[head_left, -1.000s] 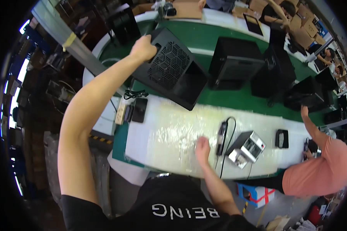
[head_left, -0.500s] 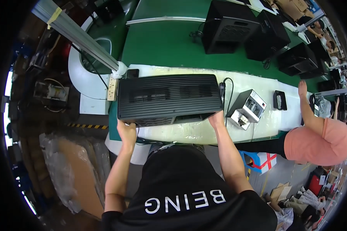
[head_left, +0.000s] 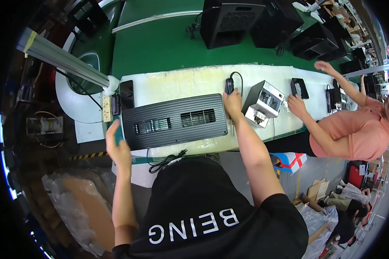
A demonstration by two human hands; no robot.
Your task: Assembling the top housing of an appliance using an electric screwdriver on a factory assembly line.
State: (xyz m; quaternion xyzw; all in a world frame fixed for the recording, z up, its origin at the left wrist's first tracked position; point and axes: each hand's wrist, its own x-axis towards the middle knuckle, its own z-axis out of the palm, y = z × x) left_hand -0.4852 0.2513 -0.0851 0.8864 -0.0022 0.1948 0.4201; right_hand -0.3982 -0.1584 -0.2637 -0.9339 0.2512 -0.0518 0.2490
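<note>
A black ribbed case (head_left: 175,138) with two slotted vent openings lies on the pale-covered workbench in front of me. My right hand (head_left: 232,104) is closed round the lower part of a black corded electric screwdriver (head_left: 229,85) just right of the case. Fingers apart and holding nothing, my left hand (head_left: 119,151) is beside the case's left end. A bundled black power cord (head_left: 168,162) lies at the bench's near edge. Right of the screwdriver stands a small grey screw feeder (head_left: 263,103).
A black tray (head_left: 299,88) of small parts sits beyond the feeder. A co-worker in a salmon shirt (head_left: 345,134) reaches over the bench on the right. Black box units (head_left: 233,23) stand on the green surface. A metal post (head_left: 65,60) and power strip (head_left: 107,108) are at left.
The case has gone from raised and tilted in both hands to lying on the bench. My left hand has let go; my right has taken hold of the electric screwdriver.
</note>
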